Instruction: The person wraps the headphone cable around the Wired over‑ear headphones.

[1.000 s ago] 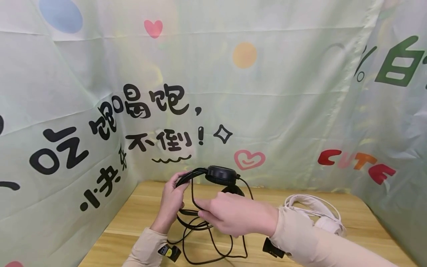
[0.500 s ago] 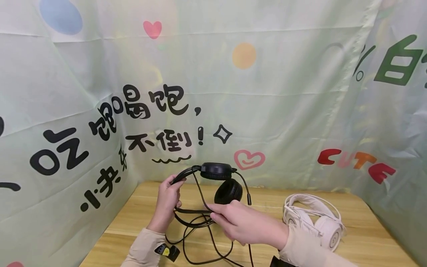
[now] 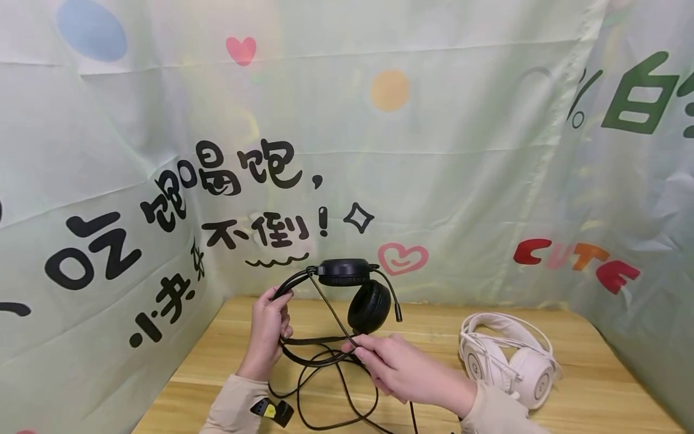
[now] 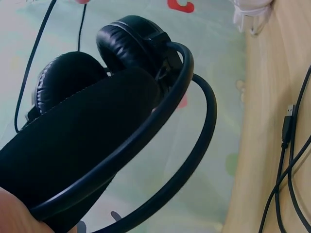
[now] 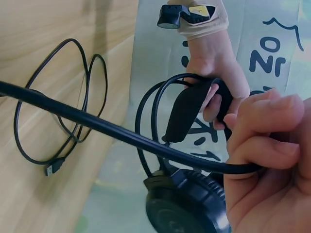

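Observation:
A black headset with a boom microphone is held above the table, tilted on its side. My left hand grips its headband at the left, fingers curled round it. Its padded ear cups point away to the right. Between the thumb and fingers of my right hand the headset's black cable is pinched and drawn taut from the upper ear cup. The rest of the cable lies in loose loops on the table, and its USB plug shows in the right wrist view.
White headphones with their cable wound round them lie on the right of the wooden table. Printed cloth hangs behind the table and along its sides.
The headset has shifted slightly left and up with my left hand. My right hand has moved right and down, pulling the cable straight; the lower ear cup and microphone now show more fully.

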Motion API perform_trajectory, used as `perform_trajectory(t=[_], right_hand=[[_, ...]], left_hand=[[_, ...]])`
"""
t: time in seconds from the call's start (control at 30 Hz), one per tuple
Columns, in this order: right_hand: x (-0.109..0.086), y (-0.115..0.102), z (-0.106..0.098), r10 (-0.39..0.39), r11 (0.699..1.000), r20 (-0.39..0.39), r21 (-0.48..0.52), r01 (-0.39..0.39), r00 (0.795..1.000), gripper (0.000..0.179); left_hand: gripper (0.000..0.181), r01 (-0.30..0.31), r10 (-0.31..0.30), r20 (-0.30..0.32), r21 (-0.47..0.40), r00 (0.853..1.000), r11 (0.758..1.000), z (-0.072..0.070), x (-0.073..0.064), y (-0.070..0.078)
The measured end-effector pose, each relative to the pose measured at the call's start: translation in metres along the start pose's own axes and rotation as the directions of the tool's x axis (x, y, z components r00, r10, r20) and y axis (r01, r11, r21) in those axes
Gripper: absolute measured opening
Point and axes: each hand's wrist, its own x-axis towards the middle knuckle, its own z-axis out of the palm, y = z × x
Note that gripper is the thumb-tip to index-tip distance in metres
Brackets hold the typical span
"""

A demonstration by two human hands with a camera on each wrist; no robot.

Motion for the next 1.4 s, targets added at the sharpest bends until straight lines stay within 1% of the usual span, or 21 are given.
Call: perform_trajectory(t=[0.1, 0.23, 0.33, 0.43, 0.57, 0.67, 0.8, 0.87, 0.93, 1.03, 1.13, 1.33, 1.4], right_hand=[[-0.003, 0.005, 0.000, 0.002, 1.000, -0.005, 0.029, -0.002, 1.000, 0.032], [-0.007, 0.012, 0.001, 0.011, 0.999, -0.004, 0.043, -0.011, 1.000, 0.029], [-0.009, 0.016, 0.002, 0.017, 0.999, -0.021, 0.046, -0.016, 1.000, 0.029], [-0.011, 0.020, 0.003, 0.005, 1.000, -0.033, 0.031, -0.004, 0.999, 0.029], [-0.013, 0.024, 0.006, -0.006, 1.000, -0.018, 0.012, 0.007, 1.000, 0.029], [-0.015, 0.028, 0.007, 0.005, 1.000, -0.012, 0.026, -0.005, 1.000, 0.030], [-0.015, 0.032, 0.006, 0.009, 0.999, -0.027, 0.038, -0.008, 1.000, 0.031], [-0.015, 0.035, 0.005, 0.001, 0.999, -0.032, 0.032, 0.000, 0.999, 0.031], [-0.015, 0.038, 0.004, -0.008, 1.000, -0.033, 0.028, 0.009, 0.999, 0.031], [-0.015, 0.044, 0.004, -0.009, 0.998, -0.033, 0.055, 0.010, 0.999, 0.031], [-0.016, 0.051, 0.001, 0.004, 0.997, -0.039, 0.082, -0.001, 0.999, 0.031], [-0.018, 0.062, -0.004, 0.024, 0.998, -0.060, 0.054, -0.021, 0.998, 0.033], [-0.018, 0.066, -0.005, 0.028, 0.998, -0.062, 0.053, -0.025, 0.998, 0.033]], left_hand=[[0.016, -0.007, 0.007, 0.008, -0.023, 1.000, 1.000, -0.001, 0.000, -0.003], [0.027, -0.012, 0.012, -0.003, -0.072, 1.000, 0.997, -0.002, -0.002, -0.008], [0.035, -0.018, 0.017, -0.011, -0.105, 1.000, 0.994, -0.002, -0.003, -0.011], [0.037, -0.017, 0.016, -0.007, -0.127, 1.000, 0.992, -0.002, -0.003, -0.012], [0.036, 0.007, -0.007, 0.000, -0.158, 1.000, 0.987, -0.004, -0.004, -0.013], [0.038, 0.005, -0.006, -0.007, -0.147, 1.000, 0.989, -0.007, -0.004, -0.012], [0.041, -0.017, 0.016, -0.018, -0.085, 1.000, 0.996, -0.009, -0.003, -0.013], [0.040, -0.017, 0.015, -0.021, -0.081, 1.000, 0.997, -0.009, -0.003, -0.014], [0.039, -0.008, 0.006, -0.018, -0.093, 1.000, 0.996, -0.009, -0.003, -0.015], [0.038, 0.006, -0.008, -0.012, -0.127, 1.000, 0.992, -0.008, -0.002, -0.015], [0.039, 0.013, -0.014, -0.004, -0.141, 1.000, 0.990, -0.007, -0.001, -0.014], [0.038, 0.021, -0.020, 0.003, -0.168, 1.000, 0.986, -0.004, 0.003, -0.013], [0.035, 0.022, -0.021, 0.007, -0.182, 1.000, 0.983, -0.003, 0.004, -0.013]])
